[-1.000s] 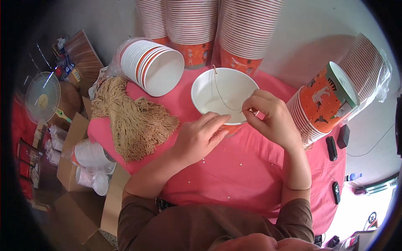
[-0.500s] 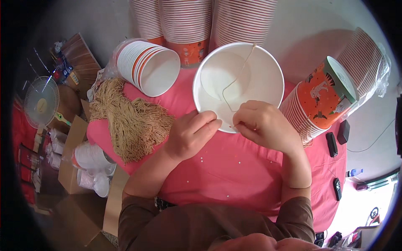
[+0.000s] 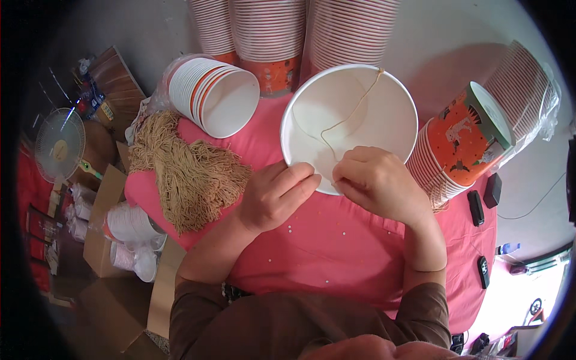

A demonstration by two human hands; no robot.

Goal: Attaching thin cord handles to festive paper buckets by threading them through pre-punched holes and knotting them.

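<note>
A large white paper bucket (image 3: pixel 390 117) tilts its open mouth toward me over the pink-covered table. At the left of its near rim, the thumb and fingers of my left hand (image 3: pixel 277 195) are closed on the edge. Thin tan cord (image 3: pixel 363 99) is attached at the far rim and runs slackly across the mouth to the near side. My right hand (image 3: pixel 375 183) pinches at the near rim, where the cord runs into its fingers; the fingertips hide the cord's end. Left of my left hand lies a thick bundle of tan cords (image 3: pixel 189 180).
Nested white buckets (image 3: pixel 231 105) lie on their side behind the cords. Tall bucket stacks (image 3: pixel 270 30) stand at the back. Orange animal-print buckets (image 3: pixel 462 135) lean at the right, near small black objects (image 3: pixel 475 207). Small white bits dot the pink cloth (image 3: pixel 312 252). A cardboard box (image 3: pixel 102 240) sits lower left.
The bucket has tipped slightly, its far rim shifting right and a little nearer. The cord has swung right with it. Both hands keep nearly the same place and grip.
</note>
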